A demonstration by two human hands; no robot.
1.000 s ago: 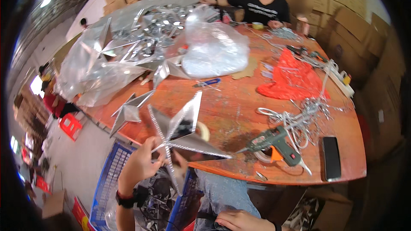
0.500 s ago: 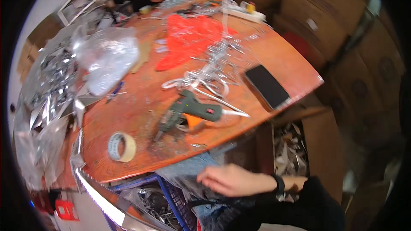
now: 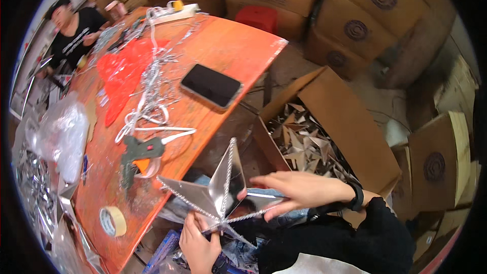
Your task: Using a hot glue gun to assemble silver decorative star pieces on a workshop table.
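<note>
Silver star held off the bench edge, above the lap. Left hand grip clamped on its lower point; right hand fingers pinching its right arm. Open carton of stars beside.

Silver foil star between both hands, orange wooden table left of it, open cardboard box of stars right, black phone on table.

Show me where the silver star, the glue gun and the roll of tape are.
silver star [image 3: 220, 185], head view, on its upright shiny point.
glue gun [image 3: 136, 151], head view, on its dark body.
roll of tape [image 3: 112, 221], head view, on its pale ring.
</note>
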